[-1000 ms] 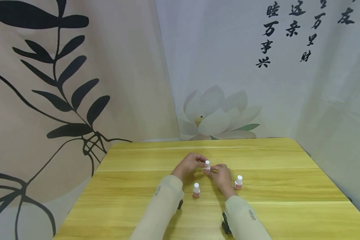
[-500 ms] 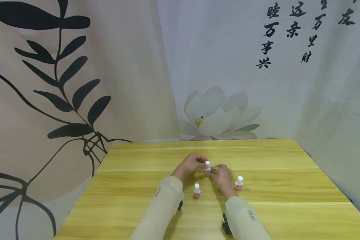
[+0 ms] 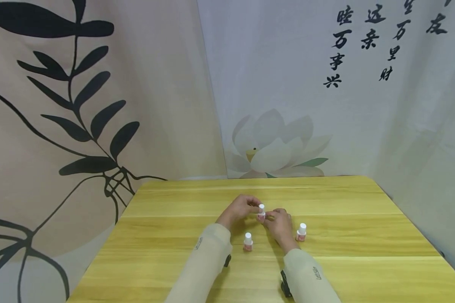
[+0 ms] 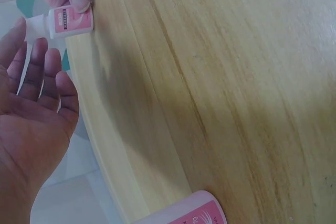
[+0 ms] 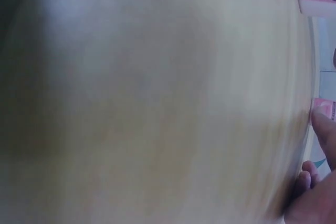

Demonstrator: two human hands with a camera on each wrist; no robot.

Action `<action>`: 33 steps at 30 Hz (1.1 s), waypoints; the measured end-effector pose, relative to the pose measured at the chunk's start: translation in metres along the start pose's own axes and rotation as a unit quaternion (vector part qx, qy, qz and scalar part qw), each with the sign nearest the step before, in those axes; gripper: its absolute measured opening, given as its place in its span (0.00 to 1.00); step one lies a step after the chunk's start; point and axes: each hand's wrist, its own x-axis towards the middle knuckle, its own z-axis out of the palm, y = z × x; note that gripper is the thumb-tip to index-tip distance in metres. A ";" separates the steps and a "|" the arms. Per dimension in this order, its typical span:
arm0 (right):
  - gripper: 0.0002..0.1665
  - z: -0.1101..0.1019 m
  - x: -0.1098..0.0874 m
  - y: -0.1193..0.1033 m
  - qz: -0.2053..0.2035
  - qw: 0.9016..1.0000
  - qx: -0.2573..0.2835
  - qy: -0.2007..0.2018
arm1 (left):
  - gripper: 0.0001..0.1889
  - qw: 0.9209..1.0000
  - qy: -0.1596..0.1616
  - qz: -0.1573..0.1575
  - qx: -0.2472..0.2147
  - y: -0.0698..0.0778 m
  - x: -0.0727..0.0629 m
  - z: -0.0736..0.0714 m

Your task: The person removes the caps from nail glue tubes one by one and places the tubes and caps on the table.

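The right hand [image 3: 279, 225] pinches the small bottle [image 3: 261, 213] upright between both hands' fingertips; the left hand's [image 3: 239, 208] relaxed fingers [image 4: 32, 72] touch its cap. 2 more bottles [image 3: 248, 242] stand nearby.

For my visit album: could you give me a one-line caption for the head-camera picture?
Both hands meet around a small white-capped bottle on a yellow wooden table; two matching bottles stand nearby.
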 end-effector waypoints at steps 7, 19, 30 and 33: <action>0.14 0.001 0.000 0.000 -0.004 1.000 -0.005 0.002 | 0.12 1.000 -0.005 0.001 0.001 0.001 -0.002 -0.002; 0.15 0.002 0.000 0.001 -0.004 1.000 -0.006 -0.002 | 0.10 1.000 -0.003 0.003 -0.007 0.002 -0.007 -0.002; 0.16 0.000 -0.001 -0.001 -0.003 1.000 -0.002 -0.004 | 0.13 1.000 0.000 0.002 -0.004 0.003 -0.006 -0.001; 0.16 0.000 -0.001 -0.001 -0.007 1.000 -0.007 -0.004 | 0.13 1.000 -0.001 0.003 0.000 0.004 -0.006 -0.001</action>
